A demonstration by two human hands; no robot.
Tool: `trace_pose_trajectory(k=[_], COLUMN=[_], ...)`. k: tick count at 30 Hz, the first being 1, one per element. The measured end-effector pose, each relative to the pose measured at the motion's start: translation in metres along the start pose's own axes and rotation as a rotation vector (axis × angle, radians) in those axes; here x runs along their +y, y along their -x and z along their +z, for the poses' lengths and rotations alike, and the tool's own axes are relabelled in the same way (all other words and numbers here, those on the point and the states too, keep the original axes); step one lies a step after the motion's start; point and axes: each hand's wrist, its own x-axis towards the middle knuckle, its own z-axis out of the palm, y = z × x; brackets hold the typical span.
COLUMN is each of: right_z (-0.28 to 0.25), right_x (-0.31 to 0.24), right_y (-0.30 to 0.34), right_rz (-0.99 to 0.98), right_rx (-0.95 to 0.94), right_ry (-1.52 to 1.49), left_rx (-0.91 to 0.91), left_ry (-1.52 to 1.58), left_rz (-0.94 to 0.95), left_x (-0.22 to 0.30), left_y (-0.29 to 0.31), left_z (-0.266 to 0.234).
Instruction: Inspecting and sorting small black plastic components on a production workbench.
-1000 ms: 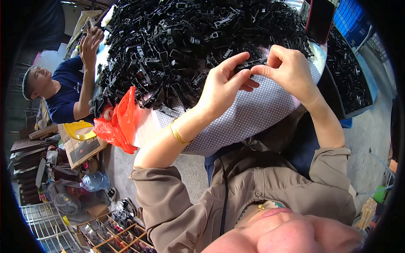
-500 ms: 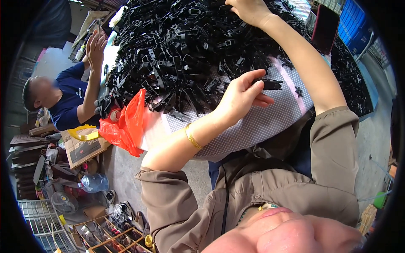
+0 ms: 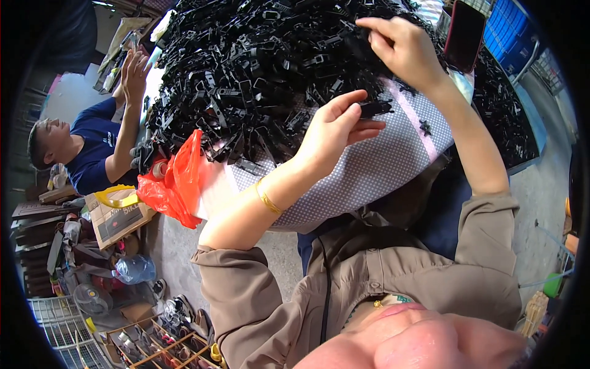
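The right hand is over the right side of the heap of black parts, drawn in from its farther reach half a second earlier; the left hand stays at the heap's near edge, thumb and fingers pinching a slim black piece whose end juts out to the right; the hands are apart, so that piece appears to rest with the left alone. The right index finger points outward, thumb below it (whether they grip a part against that dark heap, I cannot tell); a small black part lies on the dotted cloth; print shows on the cardboard carton and the co-worker's blue shirt; none is legible on the pinched piece.
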Motion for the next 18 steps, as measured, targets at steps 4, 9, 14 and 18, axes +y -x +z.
trace_pose_trajectory(k=[4, 9, 14, 18], right_z=[-0.025, -0.043, -0.040, -0.032], right_x=[-0.029, -0.054, -0.056, -0.064], right_y=[0.039, 0.055, 0.066, 0.075], right_rz=[0.484, 0.877, 0.845, 0.659], right_rx=[-0.215, -0.281, -0.297, -0.194], right_ry=[-0.626, -1.148, -1.118, -0.893], left_rx=[0.047, 0.047, 0.037, 0.038], left_ry=[0.013, 0.054, 0.038, 0.026], left_rz=[0.024, 0.021, 0.034, 0.045], left_x=[-0.002, -0.006, -0.007, -0.009], left_y=[0.000, -0.002, -0.001, 0.000], left_z=[0.002, -0.001, 0.001, 0.002])
